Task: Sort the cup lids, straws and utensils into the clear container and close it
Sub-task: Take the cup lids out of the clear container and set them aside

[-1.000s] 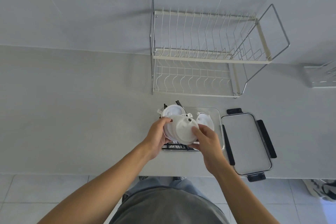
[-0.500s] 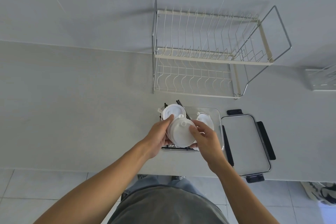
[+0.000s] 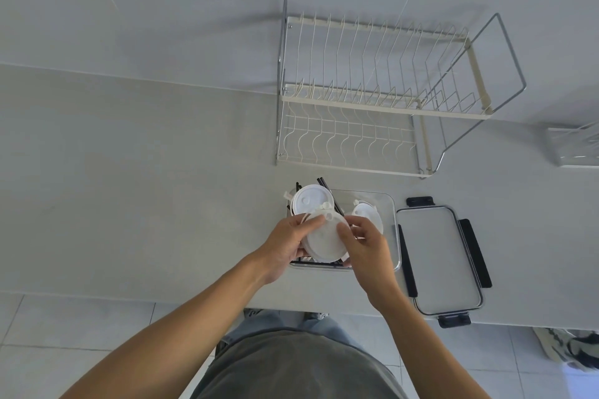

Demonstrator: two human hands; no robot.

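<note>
Left hand [image 3: 287,241] and right hand [image 3: 363,243] both grip a white cup lid [image 3: 322,241] over the clear container [image 3: 390,230], frame centre. Container lid [image 3: 437,256] lies just right of it; more lids and black straws [image 3: 324,185] sit inside.

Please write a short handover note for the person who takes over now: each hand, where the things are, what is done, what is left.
Left hand and right hand: both grip a stack of white cup lids over the clear container.
Inside the container: another lid at the far left, one to the right, black straws beneath.
The container's lid lies on the counter to the right, off.
Done: some lids and straws are in.
Left: set the held stack in, then close the container.
</note>
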